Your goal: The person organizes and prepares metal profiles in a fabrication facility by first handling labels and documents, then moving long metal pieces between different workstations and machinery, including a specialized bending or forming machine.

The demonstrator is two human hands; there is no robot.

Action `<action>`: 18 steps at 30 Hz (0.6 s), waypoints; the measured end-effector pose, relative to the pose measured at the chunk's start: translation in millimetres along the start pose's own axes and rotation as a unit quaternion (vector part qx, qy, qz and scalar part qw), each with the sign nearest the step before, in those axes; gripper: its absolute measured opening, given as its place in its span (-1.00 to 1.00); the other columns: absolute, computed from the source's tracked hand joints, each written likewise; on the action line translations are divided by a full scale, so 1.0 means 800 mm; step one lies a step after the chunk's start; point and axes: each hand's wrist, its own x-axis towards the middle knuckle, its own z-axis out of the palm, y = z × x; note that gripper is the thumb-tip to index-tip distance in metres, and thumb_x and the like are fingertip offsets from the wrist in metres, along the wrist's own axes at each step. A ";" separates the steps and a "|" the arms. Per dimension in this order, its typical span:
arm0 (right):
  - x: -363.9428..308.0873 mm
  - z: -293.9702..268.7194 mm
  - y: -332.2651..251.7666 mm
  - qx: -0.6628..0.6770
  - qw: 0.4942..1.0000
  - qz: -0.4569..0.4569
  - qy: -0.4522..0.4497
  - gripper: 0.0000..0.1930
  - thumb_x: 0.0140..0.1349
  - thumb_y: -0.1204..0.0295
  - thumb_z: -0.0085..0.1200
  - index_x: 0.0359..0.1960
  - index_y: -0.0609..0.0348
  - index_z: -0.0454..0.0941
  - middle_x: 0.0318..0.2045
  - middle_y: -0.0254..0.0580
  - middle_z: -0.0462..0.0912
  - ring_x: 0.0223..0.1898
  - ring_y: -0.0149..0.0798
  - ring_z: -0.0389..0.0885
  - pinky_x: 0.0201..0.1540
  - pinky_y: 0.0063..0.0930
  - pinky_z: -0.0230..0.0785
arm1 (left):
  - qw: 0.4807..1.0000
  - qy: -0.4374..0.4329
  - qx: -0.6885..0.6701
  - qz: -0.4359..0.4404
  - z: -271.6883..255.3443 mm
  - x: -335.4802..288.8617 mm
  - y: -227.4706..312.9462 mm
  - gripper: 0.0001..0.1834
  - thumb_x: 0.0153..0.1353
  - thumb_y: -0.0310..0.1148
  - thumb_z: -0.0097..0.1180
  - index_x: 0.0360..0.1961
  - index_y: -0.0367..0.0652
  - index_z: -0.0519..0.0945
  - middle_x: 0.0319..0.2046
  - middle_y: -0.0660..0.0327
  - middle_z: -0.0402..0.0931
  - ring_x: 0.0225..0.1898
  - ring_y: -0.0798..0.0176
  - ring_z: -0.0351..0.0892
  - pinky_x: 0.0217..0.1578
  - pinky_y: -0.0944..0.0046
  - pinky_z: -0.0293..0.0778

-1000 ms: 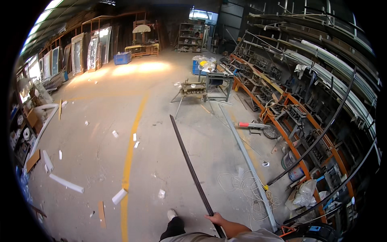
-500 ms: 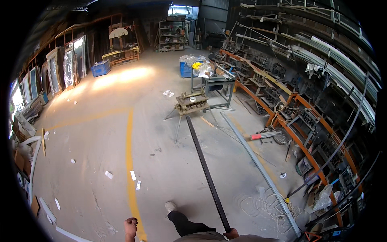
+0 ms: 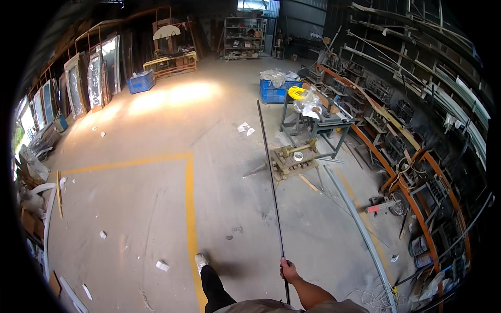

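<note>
My right hand [image 3: 288,271] is closed around a long, thin dark bar [image 3: 276,219], near the bar's lower end. From my hand the bar slants up and slightly left, and its far tip reaches out in front of me. On its way it crosses the view of the left edge of a low metal stand [image 3: 284,170]. A roll of tape [image 3: 298,156] lies on that stand, beside a brass-coloured part. Whether the bar touches the stand, I cannot tell. My left hand is out of view.
A grey workbench [image 3: 334,123] with a yellow coil [image 3: 296,93] and plastic stands beyond the stand, near blue crates [image 3: 274,94]. A pale long profile [image 3: 360,224] lies on the floor at right, beside orange racks [image 3: 376,153]. Wrapped panels [image 3: 95,81] lean at far left.
The bar's far end has come up and away from the stand, now reaching past it. My right hand has moved farther forward into view. My left hand has left the view.
</note>
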 end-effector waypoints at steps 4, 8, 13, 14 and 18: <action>0.113 0.082 -0.076 0.004 0.999 0.020 0.032 -0.53 0.32 -0.10 0.06 -0.38 0.07 0.36 -0.71 -0.37 0.32 -0.74 -0.40 0.29 -0.70 -0.43 0.17 | 1.000 -0.016 0.012 -0.002 -0.092 0.145 0.168 -0.69 0.20 -0.31 -0.07 -0.12 -0.12 0.63 -0.29 0.25 0.65 -0.28 0.36 0.62 -0.30 0.09 0.54; 0.207 0.181 -0.145 -0.018 0.999 -0.014 0.033 -0.57 0.31 -0.04 0.10 -0.39 0.08 0.37 -0.69 -0.40 0.33 -0.69 -0.41 0.31 -0.62 -0.44 0.20 | 0.999 -0.024 0.035 0.010 -0.227 0.329 0.370 -0.67 0.21 -0.33 -0.10 -0.07 -0.07 0.62 -0.23 0.29 0.66 -0.22 0.40 0.64 -0.27 0.06 0.56; 0.321 0.282 -0.244 0.001 0.998 0.020 0.061 -0.54 0.29 -0.05 0.12 -0.34 0.15 0.42 -0.68 -0.37 0.36 -0.66 -0.41 0.34 -0.59 -0.43 0.21 | 0.981 0.085 0.018 0.173 -0.336 0.431 0.797 -0.85 0.16 -0.40 0.12 -0.46 -0.19 0.69 -0.65 0.20 0.58 -0.68 0.28 0.51 -0.66 0.31 0.42; 0.358 0.306 -0.264 -0.001 0.998 0.026 0.054 -0.53 0.29 -0.05 0.13 -0.32 0.17 0.43 -0.68 -0.36 0.38 -0.65 -0.41 0.36 -0.57 -0.43 0.23 | 0.974 0.091 -0.045 0.202 -0.365 0.454 0.869 -0.80 0.12 -0.46 0.05 -0.52 -0.31 0.66 -0.66 0.11 0.57 -0.76 0.32 0.42 -0.75 0.32 0.33; 0.518 0.333 -0.283 -0.137 0.986 -0.010 0.099 -0.40 0.23 -0.13 0.13 -0.20 0.30 0.46 -0.57 -0.20 0.53 -0.50 -0.25 0.52 -0.39 -0.33 0.38 | 0.948 0.123 0.000 0.295 -0.360 0.460 1.121 -0.82 0.10 -0.45 0.07 -0.46 -0.31 0.68 -0.65 0.15 0.57 -0.69 0.33 0.46 -0.70 0.31 0.36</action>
